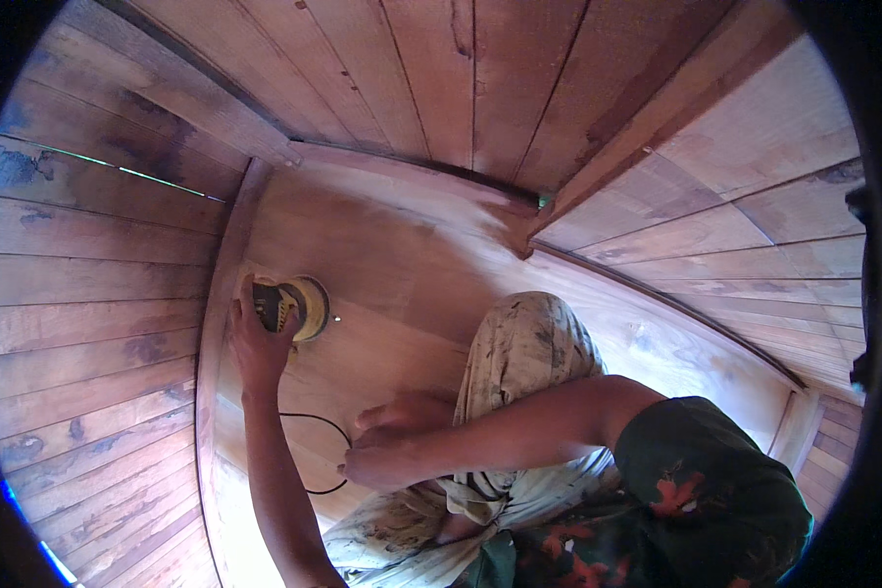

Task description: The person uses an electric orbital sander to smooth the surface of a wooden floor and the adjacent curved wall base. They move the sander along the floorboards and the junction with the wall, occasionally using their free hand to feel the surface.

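A yellow-and-black orbital sander (309, 306) rests on the wooden panel, close to the left-hand frame strip. My left hand (262, 338) is wrapped round its body, with the round pad edge showing on the right. Lower down, a thin black power cord (325, 421) curves in a loop over the wood. The fingers of my right hand (387, 459) are closed at this loop and appear to grip the cord; they are partly hidden. Just beyond that hand is a bare foot (416, 410).
Plank walls rise on the left (88, 284) and right (715, 230), with more planks (431, 78) at the far side. Wooden frame strips (227, 265) border the panel (363, 245). My bent knee (529, 343), in stained pale trousers, stands close to my right forearm.
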The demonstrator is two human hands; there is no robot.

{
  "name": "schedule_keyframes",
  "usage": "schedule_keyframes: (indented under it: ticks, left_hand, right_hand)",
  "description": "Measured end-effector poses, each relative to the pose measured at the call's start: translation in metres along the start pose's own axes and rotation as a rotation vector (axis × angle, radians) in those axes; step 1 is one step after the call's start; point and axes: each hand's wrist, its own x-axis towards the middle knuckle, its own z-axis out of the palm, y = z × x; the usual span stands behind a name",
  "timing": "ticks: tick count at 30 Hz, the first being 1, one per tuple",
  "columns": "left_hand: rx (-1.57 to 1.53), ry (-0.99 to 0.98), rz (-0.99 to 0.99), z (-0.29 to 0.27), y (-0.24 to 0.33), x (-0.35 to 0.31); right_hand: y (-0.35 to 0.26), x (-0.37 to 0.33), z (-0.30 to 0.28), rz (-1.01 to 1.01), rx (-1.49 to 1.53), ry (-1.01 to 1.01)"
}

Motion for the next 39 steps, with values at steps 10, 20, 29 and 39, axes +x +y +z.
schedule_keyframes:
  ticks: [10,20,29,39]
  left_hand:
    - [0.009,0.011,-0.152,0.004,-0.038,0.049]
    - [0.154,0.019,-0.239,0.006,-0.056,0.08]
    - [0.195,-0.007,-0.333,0.014,-0.063,0.093]
    - [0.11,0.012,-0.247,0.018,-0.044,0.131]
  right_hand:
    - [-0.002,0.002,0.018,0.059,-0.017,0.078]
    - [-0.013,-0.003,0.011,-0.018,-0.112,0.134]
    - [-0.013,-0.003,0.012,-0.037,-0.167,0.039]
    - [-0.021,0.007,-0.003,0.04,-0.131,-0.209]
